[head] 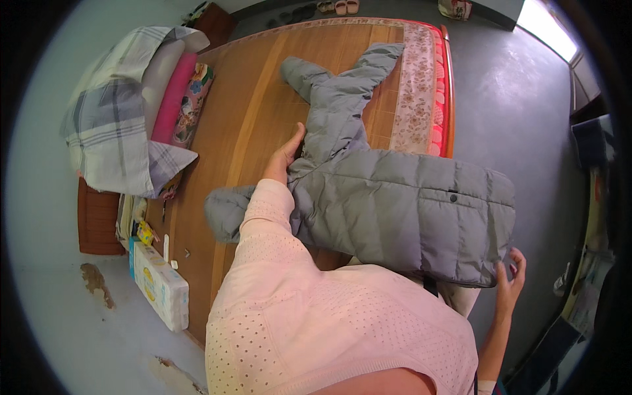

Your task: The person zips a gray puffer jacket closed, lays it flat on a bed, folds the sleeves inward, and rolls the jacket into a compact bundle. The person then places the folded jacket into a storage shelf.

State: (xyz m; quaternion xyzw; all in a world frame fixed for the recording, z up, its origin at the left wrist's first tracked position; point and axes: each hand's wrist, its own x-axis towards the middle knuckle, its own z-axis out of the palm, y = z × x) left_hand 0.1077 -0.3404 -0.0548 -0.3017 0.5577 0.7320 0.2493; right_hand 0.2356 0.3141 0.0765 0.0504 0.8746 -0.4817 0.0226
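Observation:
A grey quilted padded coat (385, 207) lies across the bed, its wide body running to the right past the bed's edge. Grey padded parts (340, 94) of it spread toward the far end, and a rounded padded end (224, 215) shows left of my forearm; hood or sleeve, I cannot tell. My left hand (288, 154) rests at the coat's left edge, thumb up, other fingers hidden. By the hem's lower right corner is my right hand (512, 277), fingers apart and curved, thumb at the fabric's edge. A snap button (453, 198) sits on the coat.
The bed carries a brown woven mat (222, 133) with a floral border (414, 89). Folded bedding under a plaid cloth (108, 123) is piled at left. A wrapped paper pack (160, 286) stands near the wall. Pink slippers (346, 7) lie on the grey floor (508, 113).

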